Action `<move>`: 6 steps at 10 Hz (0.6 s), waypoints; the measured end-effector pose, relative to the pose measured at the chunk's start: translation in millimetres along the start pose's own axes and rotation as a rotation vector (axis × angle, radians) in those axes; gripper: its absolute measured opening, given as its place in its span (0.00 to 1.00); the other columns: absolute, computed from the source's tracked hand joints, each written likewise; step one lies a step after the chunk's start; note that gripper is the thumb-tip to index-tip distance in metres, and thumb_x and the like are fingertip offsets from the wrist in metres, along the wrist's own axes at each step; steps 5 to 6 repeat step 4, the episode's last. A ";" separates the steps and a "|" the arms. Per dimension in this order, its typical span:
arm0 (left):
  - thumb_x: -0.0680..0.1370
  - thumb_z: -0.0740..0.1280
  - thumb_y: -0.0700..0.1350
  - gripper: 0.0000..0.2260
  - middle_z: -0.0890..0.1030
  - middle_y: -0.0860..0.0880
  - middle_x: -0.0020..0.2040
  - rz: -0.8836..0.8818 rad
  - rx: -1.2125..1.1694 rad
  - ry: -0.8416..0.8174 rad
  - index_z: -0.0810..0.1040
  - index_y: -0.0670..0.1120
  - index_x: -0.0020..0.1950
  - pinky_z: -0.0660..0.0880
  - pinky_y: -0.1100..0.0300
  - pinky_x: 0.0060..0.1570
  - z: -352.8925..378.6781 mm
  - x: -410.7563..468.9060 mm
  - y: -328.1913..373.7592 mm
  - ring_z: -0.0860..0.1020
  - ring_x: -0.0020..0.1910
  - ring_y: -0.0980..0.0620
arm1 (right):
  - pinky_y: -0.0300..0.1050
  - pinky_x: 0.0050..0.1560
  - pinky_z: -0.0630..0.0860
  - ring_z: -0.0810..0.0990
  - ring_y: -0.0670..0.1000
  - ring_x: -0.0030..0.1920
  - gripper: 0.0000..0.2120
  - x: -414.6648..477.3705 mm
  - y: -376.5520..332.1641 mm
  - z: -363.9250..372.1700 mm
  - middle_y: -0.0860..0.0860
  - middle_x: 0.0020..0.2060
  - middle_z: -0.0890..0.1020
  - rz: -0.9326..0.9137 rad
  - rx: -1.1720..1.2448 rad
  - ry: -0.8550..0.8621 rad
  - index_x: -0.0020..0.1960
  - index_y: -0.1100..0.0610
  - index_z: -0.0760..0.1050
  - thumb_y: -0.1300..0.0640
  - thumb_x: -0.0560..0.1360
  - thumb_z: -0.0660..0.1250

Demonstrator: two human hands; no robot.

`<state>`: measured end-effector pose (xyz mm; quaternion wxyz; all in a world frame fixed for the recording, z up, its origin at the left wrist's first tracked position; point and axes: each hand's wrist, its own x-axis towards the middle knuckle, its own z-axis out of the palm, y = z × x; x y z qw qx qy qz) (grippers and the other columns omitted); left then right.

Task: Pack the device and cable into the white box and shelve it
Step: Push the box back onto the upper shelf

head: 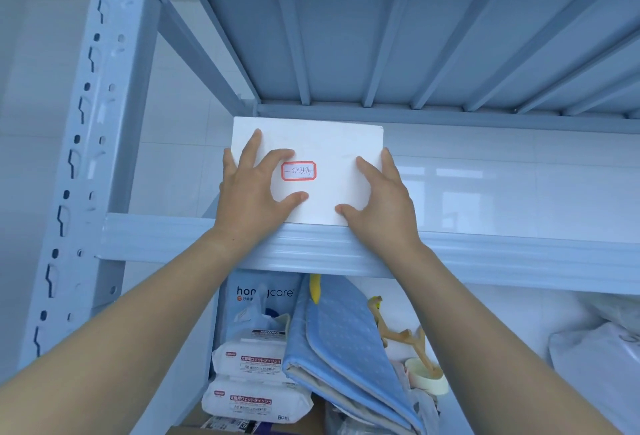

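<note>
Head camera: a person's left hand (pixel 252 199) and right hand (pixel 381 206) press a white box (pixel 332 143) onto a grey-blue metal shelf (pixel 502 258) at about eye level. The box stands on its edge just behind the shelf's front rail, near the left upright post (pixel 79 143), with its broad face and a red-bordered label (pixel 298 170) turned towards the camera. The fingers (pixel 254 143) of both hands are spread apart and nearly straight. They lie flat against the face, and the outermost ones reach the box's left and right edges; nothing is clamped. The box is closed, and neither device nor cable shows (presumably both are inside).

Judging by this, packing is over and the shelving step is in hand, close to its end. The next move seems to call for a gentle, even push from both palms to seat the box further back from the rail. The hands should then let go without tipping it forwards.

On the shelf below sit stacked wet-wipe packs (pixel 249 362) and a folded blue quilted pad (pixel 346 337).
</note>
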<state>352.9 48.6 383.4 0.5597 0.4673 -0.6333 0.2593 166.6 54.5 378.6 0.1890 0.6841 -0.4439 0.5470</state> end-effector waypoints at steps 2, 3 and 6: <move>0.74 0.63 0.59 0.30 0.43 0.47 0.77 0.034 0.139 -0.155 0.56 0.59 0.73 0.48 0.37 0.71 -2.6 -7.1 1.3 0.41 0.73 0.33 | 0.42 0.63 0.65 0.62 0.49 0.72 0.35 2.9 -2.0 2.7 0.50 0.76 0.50 0.037 0.034 0.030 0.71 0.50 0.62 0.54 0.68 0.73; 0.79 0.54 0.57 0.26 0.40 0.42 0.77 0.098 0.178 -0.186 0.51 0.57 0.75 0.49 0.39 0.71 7.1 -24.6 11.1 0.41 0.75 0.39 | 0.41 0.63 0.64 0.61 0.48 0.72 0.33 0.3 0.2 1.8 0.51 0.76 0.51 0.010 0.033 0.021 0.71 0.51 0.63 0.53 0.69 0.72; 0.79 0.53 0.57 0.25 0.42 0.44 0.77 0.085 0.108 -0.188 0.53 0.57 0.75 0.49 0.42 0.71 11.9 -37.6 26.4 0.43 0.75 0.42 | 0.41 0.62 0.64 0.64 0.50 0.70 0.29 -7.8 3.3 -5.6 0.53 0.74 0.57 -0.030 0.041 0.057 0.69 0.54 0.65 0.53 0.71 0.70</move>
